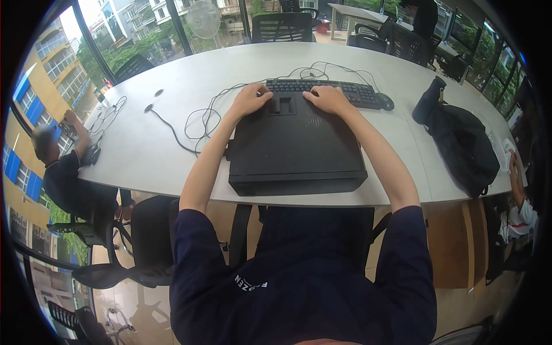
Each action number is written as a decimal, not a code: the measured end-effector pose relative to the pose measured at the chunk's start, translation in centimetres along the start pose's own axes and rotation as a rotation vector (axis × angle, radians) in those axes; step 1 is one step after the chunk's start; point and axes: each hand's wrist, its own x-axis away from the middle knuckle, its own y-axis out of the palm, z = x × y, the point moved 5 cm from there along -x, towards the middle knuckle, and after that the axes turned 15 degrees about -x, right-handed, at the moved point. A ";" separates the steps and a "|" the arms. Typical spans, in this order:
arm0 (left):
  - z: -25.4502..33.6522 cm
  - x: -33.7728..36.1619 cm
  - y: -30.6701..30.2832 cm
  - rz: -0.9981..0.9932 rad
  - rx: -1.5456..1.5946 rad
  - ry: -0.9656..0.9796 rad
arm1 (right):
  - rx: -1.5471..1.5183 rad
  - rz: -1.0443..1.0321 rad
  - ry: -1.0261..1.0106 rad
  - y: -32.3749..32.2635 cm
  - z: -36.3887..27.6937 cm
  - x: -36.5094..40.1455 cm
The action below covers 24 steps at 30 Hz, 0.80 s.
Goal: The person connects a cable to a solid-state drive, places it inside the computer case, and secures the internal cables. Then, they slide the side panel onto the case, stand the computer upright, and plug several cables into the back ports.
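A black desktop computer case [296, 144] lies flat on the white table in front of me, close to the near edge. My left hand [250, 100] is closed on its far left corner, and my right hand [328, 100] grips the far right corner. Both thumbs rest near a square recess [283, 106] in the top; the fingertips past the far edge are partly hidden. Just beyond the case sits a black keyboard [359, 95], partly covered by my hands. A black mouse [386, 102] stands at the keyboard's right end.
Black cables [187, 135] loop over the table [167, 172] left of the case and behind the keyboard. To the right lie a black backpack [463, 146] and a dark bottle-shaped item [429, 100]. One person [63, 167] sits at the left; another person's hands [513, 164] show at the right.
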 end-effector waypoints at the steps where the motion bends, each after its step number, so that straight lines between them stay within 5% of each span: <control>1: -1.0 0.2 -0.1 0.102 0.122 0.003 | 0.004 0.005 0.003 -0.2 0.7 0.5; 3: -2.4 1.7 -0.2 0.083 0.141 -0.045 | -0.028 0.134 -0.084 -1.2 2.1 1.8; 5: -4.8 3.2 0.9 0.101 0.250 -0.240 | -0.018 0.139 -0.018 -2.0 4.9 2.3; 7: -4.4 4.1 1.0 0.031 0.384 -0.348 | -0.315 0.191 0.132 -1.7 9.6 2.3; 9: -3.5 5.1 0.7 -0.043 0.518 -0.463 | -0.451 0.143 0.223 -2.0 9.7 4.1; 11: -2.7 5.6 -0.1 0.000 0.574 -0.547 | -0.855 -0.134 0.457 -1.6 8.0 6.9; 15: -4.4 5.2 0.9 0.015 0.548 -0.613 | -0.926 -0.084 0.435 0.3 9.1 6.3; 17: -7.7 4.0 4.2 -0.167 0.720 -0.567 | -0.980 -0.105 0.422 1.1 9.5 5.7; 20: -1.5 6.3 0.4 -0.157 0.955 -0.547 | -1.060 -0.131 0.402 1.1 8.8 5.6; 24: -0.5 6.8 0.1 -0.144 1.049 -0.613 | -1.199 -0.138 0.406 0.9 8.1 5.7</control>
